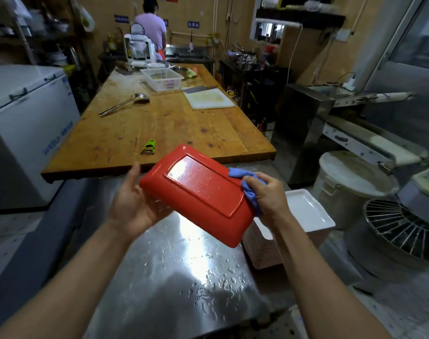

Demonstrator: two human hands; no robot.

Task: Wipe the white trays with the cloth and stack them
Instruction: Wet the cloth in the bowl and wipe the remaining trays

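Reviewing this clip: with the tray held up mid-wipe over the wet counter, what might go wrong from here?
1. The red underside of the tray is beaded with water, and the left hand only cups one end; it might slip while the right hand rubs with the blue cloth.
2. The stack of white trays sits near the steel counter edge; a careless placement could nudge it.

We see a rectangular tray held bottom-up and tilted above the wet steel table, its red glossy underside beaded with water drops around a raised rectangular foot. A crumpled blue cloth presses against the tray's right edge. To the right, a tall stack of rectangular white trays stands upright, the top one face-up, its near corner hidden behind the red underside.
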